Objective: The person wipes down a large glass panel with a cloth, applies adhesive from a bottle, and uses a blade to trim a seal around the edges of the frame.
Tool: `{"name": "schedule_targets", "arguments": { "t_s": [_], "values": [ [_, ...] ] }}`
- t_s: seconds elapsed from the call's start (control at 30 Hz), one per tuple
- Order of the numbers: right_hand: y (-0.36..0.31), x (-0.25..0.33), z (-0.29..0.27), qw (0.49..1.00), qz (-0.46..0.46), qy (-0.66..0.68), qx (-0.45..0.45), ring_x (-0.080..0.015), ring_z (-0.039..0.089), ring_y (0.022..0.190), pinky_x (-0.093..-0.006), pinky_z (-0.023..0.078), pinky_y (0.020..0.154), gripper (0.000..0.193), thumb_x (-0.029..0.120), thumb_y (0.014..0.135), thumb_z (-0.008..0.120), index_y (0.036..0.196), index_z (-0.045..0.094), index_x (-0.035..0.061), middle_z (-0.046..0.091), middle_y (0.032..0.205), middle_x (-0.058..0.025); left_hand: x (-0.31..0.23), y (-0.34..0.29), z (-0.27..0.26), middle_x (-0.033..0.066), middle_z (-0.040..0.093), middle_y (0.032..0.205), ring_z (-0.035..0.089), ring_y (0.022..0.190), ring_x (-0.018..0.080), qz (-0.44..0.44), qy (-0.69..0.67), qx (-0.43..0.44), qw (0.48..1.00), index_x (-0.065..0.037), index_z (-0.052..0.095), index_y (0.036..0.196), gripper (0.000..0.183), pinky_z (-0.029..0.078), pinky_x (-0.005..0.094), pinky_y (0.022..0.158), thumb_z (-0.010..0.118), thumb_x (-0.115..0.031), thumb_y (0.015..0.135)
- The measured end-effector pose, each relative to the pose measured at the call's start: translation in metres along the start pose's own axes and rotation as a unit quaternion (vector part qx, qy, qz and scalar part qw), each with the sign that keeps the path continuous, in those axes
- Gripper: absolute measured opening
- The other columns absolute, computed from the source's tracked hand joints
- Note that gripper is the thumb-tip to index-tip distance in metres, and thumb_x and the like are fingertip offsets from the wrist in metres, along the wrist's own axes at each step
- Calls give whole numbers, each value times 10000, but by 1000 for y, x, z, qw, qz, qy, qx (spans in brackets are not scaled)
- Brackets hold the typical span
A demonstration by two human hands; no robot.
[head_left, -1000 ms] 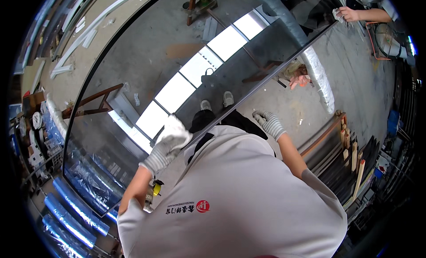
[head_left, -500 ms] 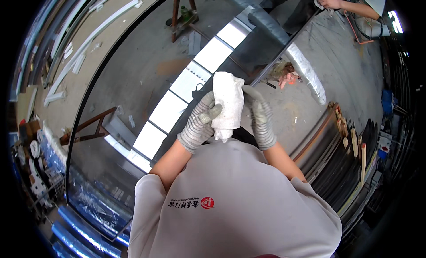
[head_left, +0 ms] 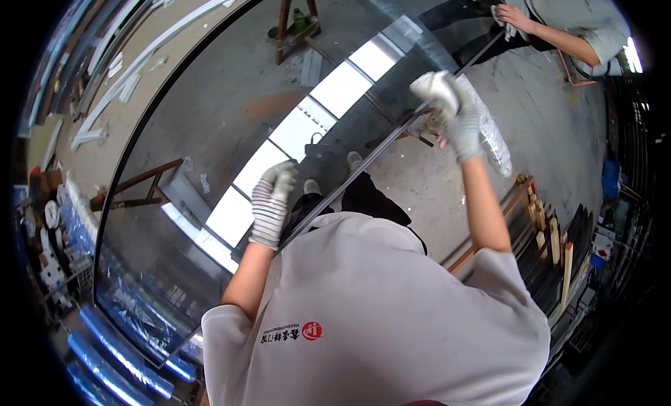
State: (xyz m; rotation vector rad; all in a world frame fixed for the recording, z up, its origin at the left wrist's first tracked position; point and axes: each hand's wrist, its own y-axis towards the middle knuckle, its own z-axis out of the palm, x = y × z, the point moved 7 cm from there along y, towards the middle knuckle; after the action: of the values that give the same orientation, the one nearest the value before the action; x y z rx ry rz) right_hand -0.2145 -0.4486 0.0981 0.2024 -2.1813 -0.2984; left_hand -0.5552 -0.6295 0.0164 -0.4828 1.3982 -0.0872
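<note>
A large glass pane (head_left: 203, 119) with dark edges stretches before me, see-through, with a bright row of reflections across it. My right hand (head_left: 463, 123), in a striped grey-white work glove and slightly blurred, reaches out along the pane's near edge. It grips a white cloth (head_left: 433, 87), bunched at its fingers over that edge. My left hand (head_left: 271, 205), gloved alike, is over the pane near its close edge, fingers loosely bent and nothing visible in them. Whether it touches the glass, I cannot tell.
At the upper right another person's hand (head_left: 516, 18) holds a white cloth at the pane's edge. A silvery wrapped roll (head_left: 489, 126) lies beyond my right hand. Dark panels with wooden blocks (head_left: 554, 238) stand at right. Blue-wrapped lengths (head_left: 126, 353) lie lower left; white strips (head_left: 150, 60) upper left.
The white cloth, earlier between both hands before my chest, has gone up and right in my right hand. My left hand has let go of it and moved left over the pane.
</note>
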Motion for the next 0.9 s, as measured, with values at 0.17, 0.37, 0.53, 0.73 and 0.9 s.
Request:
{"name": "schedule_targets", "arguments": {
  "t_s": [0.17, 0.37, 0.53, 0.73, 0.9],
  "values": [
    [59, -29, 59, 985, -9, -150, 80, -271, 600, 695, -361, 498, 686, 158, 147, 842, 494, 908, 589, 39, 616, 810, -150, 15, 4, -59, 68, 650, 883, 589, 715, 94, 8, -16, -196, 980, -12, 610, 1066, 220, 505, 210, 640, 558, -160, 911],
    [-115, 81, 197, 794, -343, -89, 495, -237, 589, 998, -368, 499, 822, 263, 166, 866, 425, 1087, 565, 150, 598, 1097, -67, 16, 10, -66, 39, 649, 891, 576, 711, 60, 38, 25, -262, 964, -45, 619, 1070, 222, 493, 196, 642, 583, -190, 905],
    [13, -11, 117, 801, -383, -146, 436, -227, 595, 991, -322, 470, 873, 244, 191, 818, 525, 1028, 634, 133, 626, 1068, -76, 23, -1, -102, 37, 625, 949, 547, 833, 110, 100, 217, -366, 899, -8, 609, 1072, 209, 447, 240, 790, 535, -85, 893],
    [112, -157, 30, 906, 282, 263, 175, -126, 496, 624, -280, 419, 617, 284, 262, 912, 517, 886, 610, -4, 565, 717, -42, 16, -8, -98, 123, 619, 945, 573, 873, 253, 162, 394, -386, 818, -29, 610, 1034, 206, 450, 348, 815, 515, -84, 860],
    [-49, 50, 158, 796, -316, -303, 417, -302, 615, 826, -426, 509, 703, 278, 145, 834, 474, 1087, 560, 67, 618, 903, -134, -1, 9, -76, 134, 564, 823, 529, 790, 333, 192, 569, -377, 705, -76, 563, 895, 127, 428, 441, 738, 521, -104, 779]
  ]
}}
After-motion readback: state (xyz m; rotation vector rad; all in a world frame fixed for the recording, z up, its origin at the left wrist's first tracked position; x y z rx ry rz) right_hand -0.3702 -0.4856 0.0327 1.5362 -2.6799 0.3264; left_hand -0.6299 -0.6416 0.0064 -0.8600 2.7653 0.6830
